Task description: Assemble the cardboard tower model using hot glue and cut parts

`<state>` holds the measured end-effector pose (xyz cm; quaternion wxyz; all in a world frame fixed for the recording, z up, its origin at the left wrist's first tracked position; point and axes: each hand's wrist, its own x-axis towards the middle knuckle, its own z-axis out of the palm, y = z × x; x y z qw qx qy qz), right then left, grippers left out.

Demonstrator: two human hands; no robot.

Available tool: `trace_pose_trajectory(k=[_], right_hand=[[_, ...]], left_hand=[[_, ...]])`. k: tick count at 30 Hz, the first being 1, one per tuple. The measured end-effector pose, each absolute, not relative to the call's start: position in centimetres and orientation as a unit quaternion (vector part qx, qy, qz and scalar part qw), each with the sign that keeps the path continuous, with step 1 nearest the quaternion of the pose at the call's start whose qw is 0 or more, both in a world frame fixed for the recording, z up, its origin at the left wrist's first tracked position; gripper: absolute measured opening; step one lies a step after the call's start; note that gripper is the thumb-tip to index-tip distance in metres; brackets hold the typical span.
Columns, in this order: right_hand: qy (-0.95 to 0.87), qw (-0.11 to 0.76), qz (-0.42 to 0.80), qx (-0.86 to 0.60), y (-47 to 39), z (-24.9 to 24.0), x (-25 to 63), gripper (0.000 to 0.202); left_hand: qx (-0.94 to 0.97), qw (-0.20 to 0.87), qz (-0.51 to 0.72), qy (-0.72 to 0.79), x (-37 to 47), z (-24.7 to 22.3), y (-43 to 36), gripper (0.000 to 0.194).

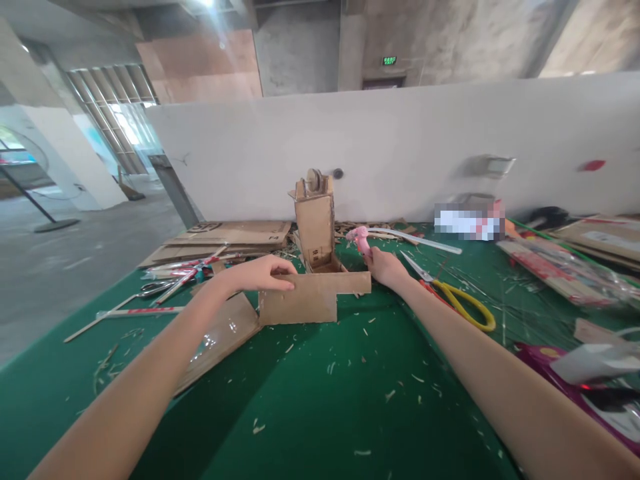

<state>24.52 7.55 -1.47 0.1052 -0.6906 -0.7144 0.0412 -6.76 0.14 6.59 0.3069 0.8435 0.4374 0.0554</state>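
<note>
My left hand (263, 273) grips the upper left edge of a flat, L-shaped piece of cardboard (300, 307), with thumb and fingers on either side of it. Just behind that piece a tall cardboard tower (315, 230) stands upright on the table, with round cardboard discs (314, 180) at its top. In my right hand (387, 268) is a pink hot glue gun (359, 237), its nozzle pointing left, beside the tower. A long translucent glue stick (420, 239) stretches rightward from behind the gun. How my right fingers sit on its handle is partly hidden.
Yellow-handled scissors (467, 303) lie right of my right wrist. Another cardboard sheet (220, 337) lies under my left forearm. Stacked cardboard (220, 243) and scissors (157, 287) are at the left. A purple-edged device (540, 363) sits at the right. Scraps litter the green table (325, 400).
</note>
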Motion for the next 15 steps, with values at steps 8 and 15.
trace_pose_trajectory(k=[8,15], right_hand=[[-0.723,0.104,0.039,-0.681,8.25,-1.88,25.50,0.038],[-0.729,0.082,0.007,-0.680,7.54,-1.13,25.20,0.040]], left_hand=[[0.805,0.340,0.035,0.485,-6.84,6.19,0.20,0.036],[0.809,0.345,0.040,0.474,-6.94,5.94,0.32,0.037]])
